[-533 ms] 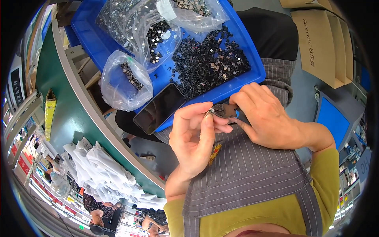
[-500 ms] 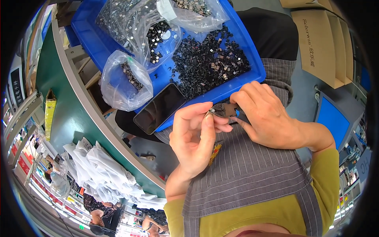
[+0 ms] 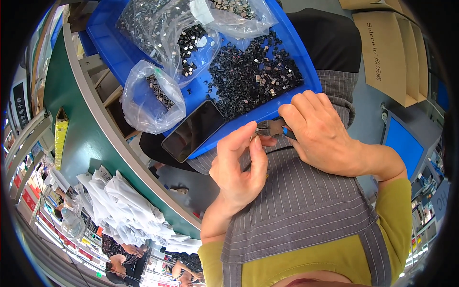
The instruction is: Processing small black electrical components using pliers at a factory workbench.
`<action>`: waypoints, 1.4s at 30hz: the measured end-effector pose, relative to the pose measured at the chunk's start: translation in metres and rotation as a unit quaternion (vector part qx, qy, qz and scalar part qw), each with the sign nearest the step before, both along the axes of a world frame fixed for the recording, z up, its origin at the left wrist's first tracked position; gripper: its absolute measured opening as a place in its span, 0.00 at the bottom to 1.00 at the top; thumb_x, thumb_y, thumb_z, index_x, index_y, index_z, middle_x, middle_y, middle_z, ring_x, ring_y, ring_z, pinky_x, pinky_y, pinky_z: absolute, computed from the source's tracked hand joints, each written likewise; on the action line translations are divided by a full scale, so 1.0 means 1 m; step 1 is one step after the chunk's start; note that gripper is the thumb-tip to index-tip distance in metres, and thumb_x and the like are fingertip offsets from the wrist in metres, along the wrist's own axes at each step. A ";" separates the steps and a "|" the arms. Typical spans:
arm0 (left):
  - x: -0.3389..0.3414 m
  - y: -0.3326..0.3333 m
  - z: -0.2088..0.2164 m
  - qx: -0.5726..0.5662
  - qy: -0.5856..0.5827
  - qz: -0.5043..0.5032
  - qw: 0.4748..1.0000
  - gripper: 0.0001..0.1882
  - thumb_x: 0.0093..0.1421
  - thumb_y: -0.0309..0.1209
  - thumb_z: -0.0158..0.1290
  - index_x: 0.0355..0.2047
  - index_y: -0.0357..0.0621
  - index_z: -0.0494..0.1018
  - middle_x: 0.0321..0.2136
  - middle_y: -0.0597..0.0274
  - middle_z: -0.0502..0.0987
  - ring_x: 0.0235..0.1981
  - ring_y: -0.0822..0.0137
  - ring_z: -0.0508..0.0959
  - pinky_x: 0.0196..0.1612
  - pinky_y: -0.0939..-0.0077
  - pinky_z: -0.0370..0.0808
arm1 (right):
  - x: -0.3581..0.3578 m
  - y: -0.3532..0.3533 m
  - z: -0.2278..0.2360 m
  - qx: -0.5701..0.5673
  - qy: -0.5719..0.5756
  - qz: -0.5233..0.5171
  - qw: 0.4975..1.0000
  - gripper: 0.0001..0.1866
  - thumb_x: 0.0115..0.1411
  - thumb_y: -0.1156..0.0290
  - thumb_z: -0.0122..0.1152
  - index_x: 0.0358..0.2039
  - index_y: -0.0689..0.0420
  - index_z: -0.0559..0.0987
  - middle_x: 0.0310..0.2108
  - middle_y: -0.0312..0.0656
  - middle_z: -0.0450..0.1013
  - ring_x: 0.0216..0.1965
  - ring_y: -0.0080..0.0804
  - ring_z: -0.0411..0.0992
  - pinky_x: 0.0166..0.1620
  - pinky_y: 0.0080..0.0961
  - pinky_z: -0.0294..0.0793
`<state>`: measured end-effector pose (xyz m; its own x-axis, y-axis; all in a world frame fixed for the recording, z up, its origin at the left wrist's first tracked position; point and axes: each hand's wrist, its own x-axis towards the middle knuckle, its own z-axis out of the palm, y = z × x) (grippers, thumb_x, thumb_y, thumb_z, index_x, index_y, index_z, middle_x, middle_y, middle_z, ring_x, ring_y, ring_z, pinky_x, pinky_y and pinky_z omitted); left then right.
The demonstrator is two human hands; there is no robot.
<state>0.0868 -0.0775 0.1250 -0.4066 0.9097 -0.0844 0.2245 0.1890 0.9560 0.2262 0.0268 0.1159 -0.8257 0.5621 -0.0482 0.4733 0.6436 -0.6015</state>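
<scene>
My right hand [image 3: 320,136] is closed around a pair of pliers [image 3: 272,127] with a blue-marked handle, their metal jaws directed left. Thumb and index finger of my left hand [image 3: 239,165] pinch a small metallic part [image 3: 254,136] right at the jaw tips; most of it is hidden by the fingertips. Both hands are above my striped apron, by the near edge of a blue tray [image 3: 310,71]. A heap of small black pieces [image 3: 253,79], some with shiny faces, lies in the tray.
Clear plastic bags [image 3: 131,112] of similar pieces sit in the tray. A black phone [image 3: 193,131] rests across its near left corner. To the left is a green table [image 3: 79,138] bearing a pile of white packets [image 3: 124,205]. Cardboard boxes [image 3: 382,57] stand at the far right.
The pliers have turned and their jaws have come to the part in my left fingers. My left hand has shifted slightly right, its fingers curling in more.
</scene>
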 end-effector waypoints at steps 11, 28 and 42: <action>-0.008 0.001 0.012 -0.047 -0.203 -0.013 0.978 0.13 0.61 0.15 0.43 0.46 0.32 0.60 0.29 0.51 0.77 0.28 0.67 0.80 0.31 0.79 0.77 | 0.004 -0.003 0.007 -0.128 -0.005 0.022 0.992 0.16 0.42 0.80 0.60 0.32 0.60 0.67 0.28 0.45 0.65 0.32 0.44 0.67 0.35 0.36 0.65; -0.012 0.006 0.017 -0.091 -0.326 0.018 0.941 0.10 0.64 0.20 0.41 0.47 0.34 0.60 0.28 0.53 0.77 0.24 0.70 0.78 0.28 0.83 0.75 | 0.003 0.004 0.013 -0.113 -0.009 0.026 0.993 0.15 0.48 0.73 0.63 0.34 0.59 0.68 0.28 0.43 0.65 0.33 0.41 0.66 0.35 0.33 0.63; -0.010 0.002 0.012 -0.067 -0.302 0.022 0.951 0.10 0.63 0.19 0.43 0.45 0.35 0.60 0.27 0.52 0.77 0.22 0.69 0.78 0.26 0.83 0.75 | 0.005 -0.003 0.007 -0.234 0.014 0.029 0.972 0.10 0.51 0.75 0.58 0.31 0.61 0.66 0.28 0.45 0.68 0.31 0.44 0.70 0.33 0.39 0.68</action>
<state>0.0763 -0.0750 0.1367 -0.2850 0.8574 -0.4286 -0.3683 0.3149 0.8748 0.2311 0.0242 0.1225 -0.8598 0.4368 -0.2644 0.4238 0.3216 -0.8468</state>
